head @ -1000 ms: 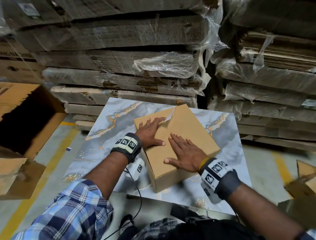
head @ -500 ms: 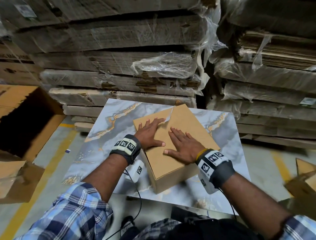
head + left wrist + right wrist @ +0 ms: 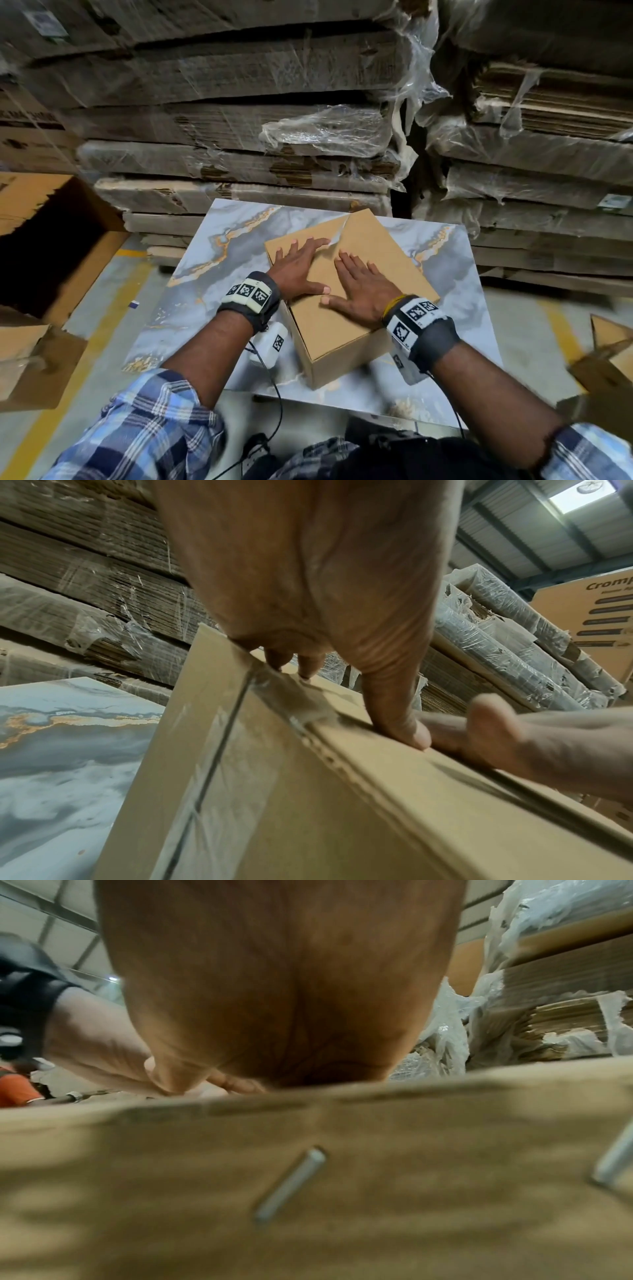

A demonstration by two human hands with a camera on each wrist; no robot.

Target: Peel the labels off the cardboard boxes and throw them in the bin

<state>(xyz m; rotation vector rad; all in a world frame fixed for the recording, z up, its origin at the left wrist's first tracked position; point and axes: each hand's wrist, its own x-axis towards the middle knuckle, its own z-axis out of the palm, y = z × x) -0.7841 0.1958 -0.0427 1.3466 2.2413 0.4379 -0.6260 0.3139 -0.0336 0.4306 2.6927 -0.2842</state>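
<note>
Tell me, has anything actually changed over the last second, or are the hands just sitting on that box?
Almost nothing. The left hand and right hand stay flat on the top of the cardboard box, fingers spread; nothing was gripped or let go. The right hand slid slightly toward the left one. The box stays on the marbled table, and the clear tape along its top seam stays put.

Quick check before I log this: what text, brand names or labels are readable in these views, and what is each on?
"Crom": cut off by the frame edge, on the printed carton.
White stickers on the wrapped cardboard stacks: too small to read.
Wristband markers: patterns, no words.
Cardboard box: no print visible.
</note>
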